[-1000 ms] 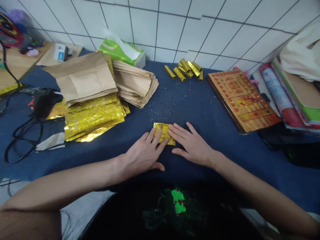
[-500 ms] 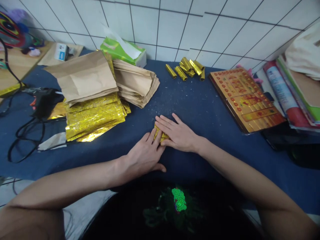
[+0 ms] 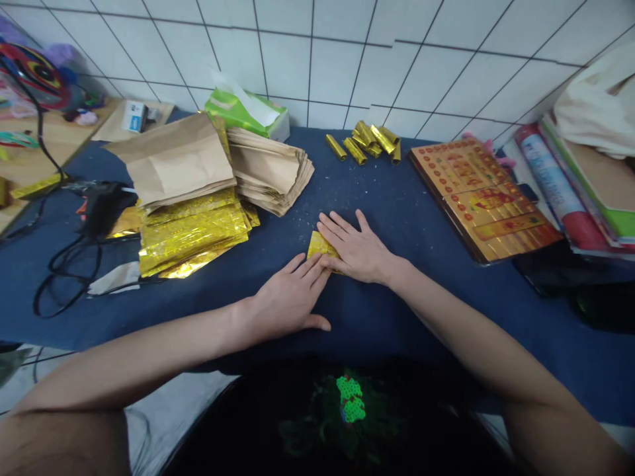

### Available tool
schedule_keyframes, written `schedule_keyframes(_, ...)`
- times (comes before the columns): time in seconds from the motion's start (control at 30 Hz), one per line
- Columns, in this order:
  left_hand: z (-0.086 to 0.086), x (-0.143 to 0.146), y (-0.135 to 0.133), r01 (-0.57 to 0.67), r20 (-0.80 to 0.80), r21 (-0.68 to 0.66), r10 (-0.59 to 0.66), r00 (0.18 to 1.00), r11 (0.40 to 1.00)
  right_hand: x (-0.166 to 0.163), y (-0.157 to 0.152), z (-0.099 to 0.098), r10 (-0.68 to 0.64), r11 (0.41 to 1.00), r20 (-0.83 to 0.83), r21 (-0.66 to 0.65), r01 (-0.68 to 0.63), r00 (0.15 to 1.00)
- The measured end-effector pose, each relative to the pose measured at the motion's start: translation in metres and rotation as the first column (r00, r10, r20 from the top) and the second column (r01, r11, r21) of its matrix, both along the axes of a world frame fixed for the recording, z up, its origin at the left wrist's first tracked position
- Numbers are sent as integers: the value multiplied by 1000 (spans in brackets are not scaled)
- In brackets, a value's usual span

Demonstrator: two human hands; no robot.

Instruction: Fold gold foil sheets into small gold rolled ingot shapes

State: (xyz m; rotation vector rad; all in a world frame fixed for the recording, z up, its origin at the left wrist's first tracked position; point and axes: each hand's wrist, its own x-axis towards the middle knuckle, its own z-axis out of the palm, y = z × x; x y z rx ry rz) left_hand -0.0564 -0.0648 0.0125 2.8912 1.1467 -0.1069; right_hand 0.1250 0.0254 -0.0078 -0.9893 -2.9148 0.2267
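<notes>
The left hand lay with straight fingers at a gold piece on the table; the right hand, fingers spread, partly covered it, neither seemingly gripping. Beyond, stacked gold sheets lay unrolled; farthest, several gold tubes looked finished.

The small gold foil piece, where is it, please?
In the head view, the foil piece lies at the picture's centre, on the blue surface, partly covered by the right hand and left hand.

A white-tiled wall with dark grout lines rises beyond the blue worktop; a pale wooden surface lies far left.
</notes>
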Motion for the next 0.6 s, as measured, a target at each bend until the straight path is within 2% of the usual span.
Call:
schedule_keyframes(0.1, 0, 2, 2, 9, -13, 7, -9, 1000, 1000, 3, 7, 5, -57, 997, -49, -59, 54, 997)
schedule_keyframes(0.2, -3, 3, 0, -6, -16, 11, 6, 1000, 1000, 1, 11, 17, -274, 961, -134, -66, 268, 952)
schedule_keyframes(0.27, -5, 2, -2, -16, -9, 9, 16, 1000, 1000, -4, 14, 25, -363, 931, -88, -75, 357, 928)
schedule_keyframes(0.43, -10, 2, -5, -22, 9, 16, 22, 1000, 1000, -19, 29, 34, -372, 899, 93, -210, 384, 923)
schedule_keyframes(0.6, -11, 3, -7, -45, -4, 20, 45, 999, 999, -21, 38, 38, -346, 831, 75, -438, 343, 935)
